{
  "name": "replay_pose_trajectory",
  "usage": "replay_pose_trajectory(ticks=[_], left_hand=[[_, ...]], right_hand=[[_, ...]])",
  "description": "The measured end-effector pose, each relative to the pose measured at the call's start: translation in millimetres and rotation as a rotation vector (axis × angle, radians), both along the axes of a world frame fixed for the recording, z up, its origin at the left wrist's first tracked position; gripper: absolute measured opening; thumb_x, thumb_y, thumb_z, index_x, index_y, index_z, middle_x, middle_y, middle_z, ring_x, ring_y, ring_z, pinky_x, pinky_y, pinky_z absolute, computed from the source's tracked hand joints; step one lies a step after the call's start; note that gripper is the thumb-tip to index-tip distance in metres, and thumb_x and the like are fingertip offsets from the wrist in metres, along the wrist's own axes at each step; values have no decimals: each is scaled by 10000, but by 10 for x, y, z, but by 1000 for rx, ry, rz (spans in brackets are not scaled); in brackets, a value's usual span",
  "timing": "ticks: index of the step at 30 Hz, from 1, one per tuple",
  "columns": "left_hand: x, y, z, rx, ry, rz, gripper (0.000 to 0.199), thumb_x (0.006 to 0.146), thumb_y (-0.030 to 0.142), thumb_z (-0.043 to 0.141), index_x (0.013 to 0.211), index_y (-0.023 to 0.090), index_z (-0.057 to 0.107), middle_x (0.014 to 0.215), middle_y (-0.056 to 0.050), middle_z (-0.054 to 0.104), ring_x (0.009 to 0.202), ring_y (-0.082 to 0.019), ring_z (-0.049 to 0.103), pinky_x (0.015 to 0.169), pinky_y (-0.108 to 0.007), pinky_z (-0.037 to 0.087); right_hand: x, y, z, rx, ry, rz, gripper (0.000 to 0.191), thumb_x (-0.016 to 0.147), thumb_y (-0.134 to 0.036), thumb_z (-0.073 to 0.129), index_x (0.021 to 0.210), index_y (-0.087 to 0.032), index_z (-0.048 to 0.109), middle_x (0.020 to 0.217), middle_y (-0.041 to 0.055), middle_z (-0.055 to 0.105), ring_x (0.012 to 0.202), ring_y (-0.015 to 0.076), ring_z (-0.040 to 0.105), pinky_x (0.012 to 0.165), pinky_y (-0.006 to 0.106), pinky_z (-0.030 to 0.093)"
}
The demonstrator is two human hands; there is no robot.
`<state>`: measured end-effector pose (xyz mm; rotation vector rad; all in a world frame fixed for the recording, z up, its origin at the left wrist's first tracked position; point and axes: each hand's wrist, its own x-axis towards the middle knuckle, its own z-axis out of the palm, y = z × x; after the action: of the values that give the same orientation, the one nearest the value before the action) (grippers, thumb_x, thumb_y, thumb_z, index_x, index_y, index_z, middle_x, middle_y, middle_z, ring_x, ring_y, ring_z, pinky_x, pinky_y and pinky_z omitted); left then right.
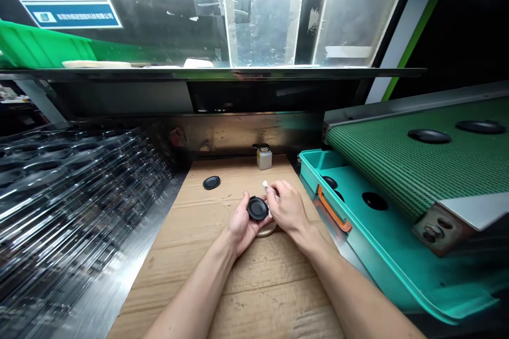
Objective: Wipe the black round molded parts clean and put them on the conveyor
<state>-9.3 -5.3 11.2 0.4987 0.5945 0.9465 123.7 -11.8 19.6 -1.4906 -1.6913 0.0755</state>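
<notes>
One black disc (257, 208) held low over the cardboard (170, 270)

The left hand (240, 225) cups the disc near the middle of the cardboard, its grip wide and curved under the disc's edge, with the dark face turned up and tilted slightly toward the person. The right hand (289, 208) comes in from the other side, its grip narrow, pinching a white cloth (267, 189) against the disc's far rim. Holding the disc firmly in the left palm and bringing the cloth to the rim with the fingertips looks like the surest way to work, since it keeps the dark face steady and lets the cloth follow the curve.

The disc looks matte black, with a raised rim and a shallow ring inside it. At this size, no mark or smear can be made out, and its material is hard to tell.

Just below the hands sits a pale ring (267, 232), partly hidden; what it is cannot be told. Near the far edge of the cardboard stands a small bottle (264, 159) with a dark cap, and a second disc (211, 183) lies toward the far left corner. Past the right edge lies a teal tray (308, 161) with an orange handle (334, 211) and more discs (374, 201). A green belt (417, 169) carries two others (429, 136), while clear trays (59, 206) are stacked past the left edge.
</notes>
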Motion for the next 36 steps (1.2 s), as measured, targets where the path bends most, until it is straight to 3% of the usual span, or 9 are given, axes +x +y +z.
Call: replay_pose_trajectory(ticks=[3, 7, 14, 18, 21, 26, 30, 33, 36], left_hand=[[-37, 5, 2, -43, 124, 25, 472, 923, 480, 394, 940, 68, 623, 859, -170, 689, 713, -195, 669, 595, -299, 581], [-10, -47, -12, 61, 306, 70, 467, 891, 537, 424, 889, 117, 629, 793, -121, 685, 602, -174, 642, 489, -297, 561], [45, -73, -41, 84, 428, 150, 460, 892, 535, 425, 878, 131, 643, 724, -91, 675, 607, -167, 644, 482, -251, 529], [62, -61, -92, 108, 438, 215, 441, 856, 548, 493, 883, 139, 657, 702, -78, 681, 616, -177, 649, 456, -226, 495], [82, -73, -102, 118, 441, 181, 433, 851, 540, 505, 879, 137, 662, 709, -88, 691, 618, -187, 659, 460, -232, 505], [-30, 5, -24, -52, 256, 95, 528, 890, 546, 413, 963, 64, 618, 741, -169, 683, 604, -211, 672, 488, -287, 556], [-232, 142, 44, -246, -52, 97, 569, 950, 482, 248, 1060, 12, 549, 973, -264, 652, 851, -266, 690, 653, -350, 594], [-291, 178, 47, -226, -161, 79, 545, 957, 460, 249, 1091, 21, 543, 1088, -263, 623, 989, -289, 654, 774, -397, 575], [-223, 144, 25, -141, -171, 48, 490, 956, 444, 292, 1059, 56, 573, 1062, -210, 648, 990, -270, 649, 813, -408, 557]], right_hand=[[14, -8, 42, 1, 42, 156, 191, 934, -268, 414, 836, -200, 563, 814, 18, 597, 761, 129, 544, 689, 220, 389], [-36, -62, 33, -47, -118, 293, 147, 921, -254, 446, 828, -204, 548, 826, 12, 580, 748, 123, 530, 681, 218, 375], [-83, -113, 21, -81, -341, 130, 158, 921, -255, 420, 809, -208, 522, 824, 20, 578, 709, 138, 523, 619, 251, 317], [-142, -129, 33, -49, -364, 163, 145, 910, -246, 423, 827, -205, 534, 844, 29, 601, 736, 143, 540, 650, 246, 340], [-97, -102, 18, -77, -367, 104, 150, 892, -240, 435, 813, -203, 557, 833, 36, 619, 714, 149, 550, 622, 254, 330], [92, -25, 35, -109, -164, 16, 203, 877, -260, 460, 739, -201, 598, 736, 20, 633, 653, 138, 546, 593, 249, 327], [107, -26, 83, -8, 91, 3, 274, 921, -331, 423, 774, -201, 615, 749, 16, 645, 661, 134, 551, 615, 239, 361], [34, -60, 92, 29, 157, 25, 246, 913, -339, 452, 816, -205, 634, 815, 28, 648, 721, 143, 566, 650, 237, 392], [-69, -101, 60, 35, 147, 98, 212, 913, -314, 461, 907, -217, 649, 897, 40, 641, 796, 146, 576, 713, 236, 420]])
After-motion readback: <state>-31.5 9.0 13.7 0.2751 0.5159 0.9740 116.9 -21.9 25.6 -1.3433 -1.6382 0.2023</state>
